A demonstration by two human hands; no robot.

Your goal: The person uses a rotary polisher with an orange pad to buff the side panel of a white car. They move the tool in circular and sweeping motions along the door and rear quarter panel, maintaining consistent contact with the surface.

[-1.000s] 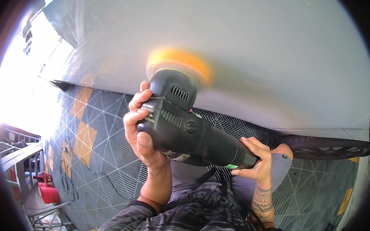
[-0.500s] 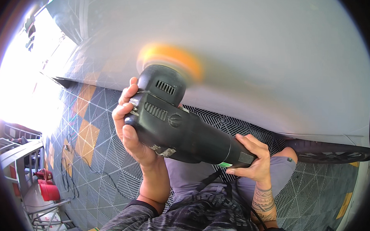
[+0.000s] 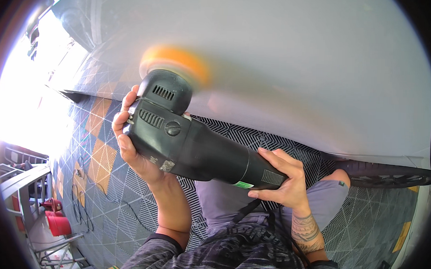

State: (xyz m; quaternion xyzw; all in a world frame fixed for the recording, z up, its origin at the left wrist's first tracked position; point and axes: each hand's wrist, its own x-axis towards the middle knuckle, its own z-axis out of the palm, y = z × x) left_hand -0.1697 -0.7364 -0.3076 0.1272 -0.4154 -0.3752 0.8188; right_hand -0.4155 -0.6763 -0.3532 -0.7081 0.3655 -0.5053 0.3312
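A black car polisher (image 3: 196, 145) lies across the middle of the view, held in both hands. Its orange pad (image 3: 175, 59), blurred as if spinning, is against the smooth grey car body panel (image 3: 294, 56). My left hand (image 3: 134, 143) wraps round the left end of the polisher's head, its fingertips curling over the outer side. The tapered rear end of the body sits in my right hand (image 3: 287, 179), thumb below and fingers over the top. A dark cord runs down beside my right forearm.
A wheel (image 3: 385, 174) shows at the right under the panel. Grey and orange patterned tiles (image 3: 100, 161) cover the floor, with a thin cable (image 3: 80, 196) lying on them. At the lower left are a metal frame stand (image 3: 26, 175) and a red container (image 3: 58, 224).
Both hands have shifted the polisher to the left along the panel, the pad still touching it. The grip of each hand stays the same.
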